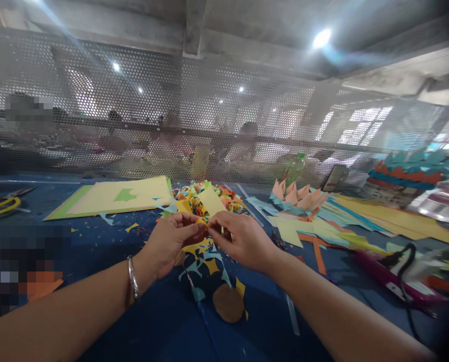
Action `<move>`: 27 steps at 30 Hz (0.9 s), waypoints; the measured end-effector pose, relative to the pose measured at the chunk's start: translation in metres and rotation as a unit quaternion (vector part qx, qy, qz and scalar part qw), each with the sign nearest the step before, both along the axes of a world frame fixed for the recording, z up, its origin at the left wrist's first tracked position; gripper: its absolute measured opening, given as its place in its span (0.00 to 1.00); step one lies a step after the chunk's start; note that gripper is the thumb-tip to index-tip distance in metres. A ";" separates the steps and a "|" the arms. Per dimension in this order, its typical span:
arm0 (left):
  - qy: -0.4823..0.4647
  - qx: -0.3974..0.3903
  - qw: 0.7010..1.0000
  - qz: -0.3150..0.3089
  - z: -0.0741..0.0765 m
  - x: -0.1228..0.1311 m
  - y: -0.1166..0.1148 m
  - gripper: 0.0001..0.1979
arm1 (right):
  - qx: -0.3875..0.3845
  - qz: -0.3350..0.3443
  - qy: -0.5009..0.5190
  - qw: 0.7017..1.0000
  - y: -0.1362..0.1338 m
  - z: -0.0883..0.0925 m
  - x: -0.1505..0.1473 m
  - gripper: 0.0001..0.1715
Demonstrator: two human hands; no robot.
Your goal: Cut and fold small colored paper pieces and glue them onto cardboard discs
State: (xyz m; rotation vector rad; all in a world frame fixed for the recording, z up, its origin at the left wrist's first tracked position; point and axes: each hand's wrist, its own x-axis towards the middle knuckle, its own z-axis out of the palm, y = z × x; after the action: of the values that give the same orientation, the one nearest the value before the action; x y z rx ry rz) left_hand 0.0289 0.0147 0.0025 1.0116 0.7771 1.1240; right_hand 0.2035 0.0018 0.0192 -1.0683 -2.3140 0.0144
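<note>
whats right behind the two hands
Beyond the left hand and right hand is a heap of colourful paper bits, with a pale yellow piece covering part. What the hands themselves hide cannot be seen.

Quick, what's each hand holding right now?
Left hand: closed, holding a small yellow paper piece.
Right hand: curled against that piece; whether it's holding too can't be told.

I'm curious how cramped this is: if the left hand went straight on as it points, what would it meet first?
Probably the right hand, which faces the left hand across a small yellow piece; exact depth is unclear.
</note>
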 end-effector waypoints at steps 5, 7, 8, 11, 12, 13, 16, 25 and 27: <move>-0.014 -0.009 1.000 -0.012 0.002 -0.001 0.000 0.09 | -0.007 0.001 0.012 1.000 0.001 0.001 0.002 0.07; -0.020 -0.011 1.000 -0.021 0.003 -0.002 0.000 0.09 | -0.007 -0.004 0.017 1.000 0.001 0.001 0.003 0.07; -0.024 -0.011 0.999 -0.027 0.003 -0.002 0.000 0.09 | -0.009 -0.005 0.020 1.000 0.001 0.001 0.003 0.07; -0.035 -0.011 0.999 -0.039 0.003 -0.002 0.001 0.09 | -0.016 -0.004 0.029 0.999 0.000 0.003 0.003 0.08; -0.037 -0.012 0.998 -0.040 0.003 -0.002 0.001 0.09 | -0.018 -0.004 0.032 0.999 0.000 0.003 0.003 0.08; -0.039 -0.014 0.998 -0.040 0.003 -0.002 0.002 0.08 | -0.019 -0.004 0.034 0.999 0.000 0.004 0.003 0.08; -0.044 -0.018 0.998 -0.036 0.004 -0.002 0.002 0.08 | -0.018 -0.008 0.038 0.999 -0.001 0.005 0.002 0.08; -0.035 -0.002 0.999 -0.026 0.005 -0.001 0.000 0.09 | -0.014 -0.020 0.048 0.999 -0.001 0.003 0.003 0.07; -0.033 -0.003 0.999 -0.022 0.006 0.000 -0.001 0.10 | -0.013 -0.026 0.054 0.998 -0.001 0.003 0.003 0.07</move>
State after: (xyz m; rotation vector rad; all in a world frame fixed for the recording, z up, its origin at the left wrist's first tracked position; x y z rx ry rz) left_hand 0.0291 0.0139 0.0080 0.9782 0.7017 1.1107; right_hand 0.2069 0.0011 0.0223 -1.1133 -2.1944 0.0801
